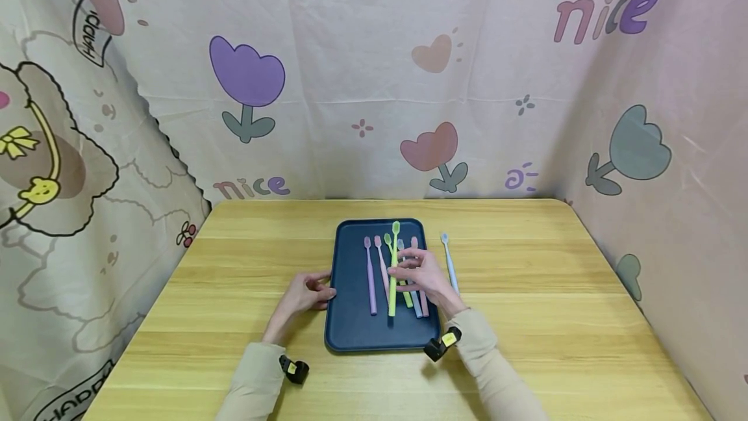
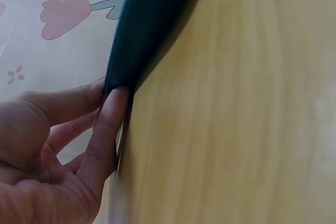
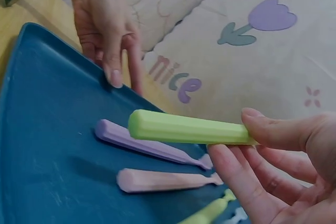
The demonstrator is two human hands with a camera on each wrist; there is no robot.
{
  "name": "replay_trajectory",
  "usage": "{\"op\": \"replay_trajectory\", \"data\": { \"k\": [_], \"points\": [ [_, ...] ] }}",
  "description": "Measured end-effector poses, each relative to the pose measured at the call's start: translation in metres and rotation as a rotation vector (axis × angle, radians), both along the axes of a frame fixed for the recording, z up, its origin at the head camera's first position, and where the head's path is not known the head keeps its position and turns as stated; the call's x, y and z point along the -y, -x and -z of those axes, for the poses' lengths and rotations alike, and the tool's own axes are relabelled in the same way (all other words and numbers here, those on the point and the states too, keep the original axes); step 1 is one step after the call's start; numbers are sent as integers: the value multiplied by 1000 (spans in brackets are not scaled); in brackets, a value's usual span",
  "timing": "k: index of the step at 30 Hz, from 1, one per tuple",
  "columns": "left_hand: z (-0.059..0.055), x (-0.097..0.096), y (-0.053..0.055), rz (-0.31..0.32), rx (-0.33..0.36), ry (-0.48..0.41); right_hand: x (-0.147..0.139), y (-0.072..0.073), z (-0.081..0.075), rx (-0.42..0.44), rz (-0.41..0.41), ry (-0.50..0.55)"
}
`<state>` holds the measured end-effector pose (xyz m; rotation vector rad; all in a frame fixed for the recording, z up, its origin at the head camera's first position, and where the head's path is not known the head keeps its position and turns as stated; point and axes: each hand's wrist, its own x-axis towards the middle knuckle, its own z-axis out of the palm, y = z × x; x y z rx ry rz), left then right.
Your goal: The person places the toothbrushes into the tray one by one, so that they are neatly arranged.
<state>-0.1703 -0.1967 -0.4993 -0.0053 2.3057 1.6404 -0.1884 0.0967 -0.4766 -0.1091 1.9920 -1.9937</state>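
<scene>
My left hand [image 1: 305, 294] holds the left rim of a dark blue tray [image 1: 350, 333], its thumb and fingers on the edge in the left wrist view. Above the tray, my right hand [image 1: 429, 277] pinches a yellow-green toothbrush [image 3: 189, 128] between thumb and fingers, bristle head away from me. Beneath it on the tray lie a purple toothbrush [image 1: 371, 281], a pink toothbrush [image 3: 163, 180], another green toothbrush [image 1: 408, 299], a blue toothbrush [image 1: 417, 307] and a second pink toothbrush [image 1: 424, 307]. The right hand partly hides the last three in the head view.
To the right of the tray, a light blue toothbrush [image 1: 448, 258] lies on the wooden table [image 1: 537, 317], its lower end near my right wrist. A patterned curtain [image 1: 350, 70] hangs behind the table and along its sides.
</scene>
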Motion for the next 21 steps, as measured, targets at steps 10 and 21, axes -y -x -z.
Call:
{"op": "replay_trajectory", "data": {
  "k": [10,21],
  "points": [
    [1,1,1,0,-7,-13,23,1,7,-16,-28,10],
    [2,3,1,23,-14,-18,43,2,13,-59,0,-33]
  ]
}}
